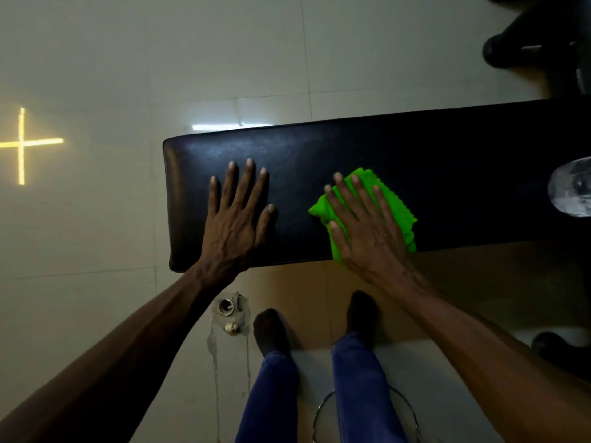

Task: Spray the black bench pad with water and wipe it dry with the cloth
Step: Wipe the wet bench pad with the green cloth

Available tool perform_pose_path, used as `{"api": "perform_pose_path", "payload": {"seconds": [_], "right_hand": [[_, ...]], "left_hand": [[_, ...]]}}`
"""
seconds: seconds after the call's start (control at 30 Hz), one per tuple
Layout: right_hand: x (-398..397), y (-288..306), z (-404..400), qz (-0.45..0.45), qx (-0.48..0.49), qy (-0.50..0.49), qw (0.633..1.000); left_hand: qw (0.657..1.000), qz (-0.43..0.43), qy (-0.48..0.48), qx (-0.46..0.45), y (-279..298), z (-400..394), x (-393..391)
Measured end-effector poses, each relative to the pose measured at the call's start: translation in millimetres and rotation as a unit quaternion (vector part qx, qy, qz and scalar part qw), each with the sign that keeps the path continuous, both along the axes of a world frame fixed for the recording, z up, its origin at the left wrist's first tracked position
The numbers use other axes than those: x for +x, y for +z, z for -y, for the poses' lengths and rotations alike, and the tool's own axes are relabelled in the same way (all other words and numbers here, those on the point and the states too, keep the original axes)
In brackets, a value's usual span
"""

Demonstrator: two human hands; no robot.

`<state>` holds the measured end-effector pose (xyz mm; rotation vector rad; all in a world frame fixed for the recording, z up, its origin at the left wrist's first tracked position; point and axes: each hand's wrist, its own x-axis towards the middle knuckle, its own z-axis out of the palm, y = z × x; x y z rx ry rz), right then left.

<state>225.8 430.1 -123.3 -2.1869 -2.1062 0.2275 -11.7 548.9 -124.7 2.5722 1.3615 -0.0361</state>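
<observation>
Wiping is underway: the right hand [367, 231] presses the cloth [393, 203] flat-fingered on the bench pad [415, 148] (left hand [238, 215] braces, open); next, sweep onward.

The floor [112, 59] is laid with large pale glossy tiles crossed by thin grout lines. On the left a yellow cross of light [21, 143] shines on it, and a white strip of reflected light [224, 126] lies near the middle. A small round floor fitting [228, 310] sits in a patched, stained spot. A brown mat [479, 282] covers the tiles lower right, and dark rounded equipment [527, 36] stands top right
</observation>
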Motion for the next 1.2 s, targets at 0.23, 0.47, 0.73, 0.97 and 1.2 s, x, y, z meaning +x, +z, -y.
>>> {"api": "perform_pose_path", "payload": {"seconds": [0.23,0.47,0.73,0.97,1.2], "right_hand": [[-36.6,-4.3,-37.1,-0.024,0.032,-0.140,0.989],[49.7,3.7,27.6,-0.002,-0.003,-0.043,0.999],[27.6,-5.7,-7.1,-0.027,0.046,-0.134,0.990],[94.0,2.4,48.5,-0.010,0.001,-0.026,1.000],[48.8,-6.5,-9.1,-0.029,0.059,-0.171,0.983]], "left_hand": [[0.998,0.046,0.010,-0.028,9.4,4.9,42.2],[0.997,0.068,-0.015,-0.027,12.2,21.8,76.7],[0.999,0.022,-0.031,0.026,-10.1,30.2,105.4],[0.999,0.011,-0.031,0.038,-8.5,31.1,106.2],[0.998,-0.002,-0.036,0.042,-12.4,31.2,107.1]]}}
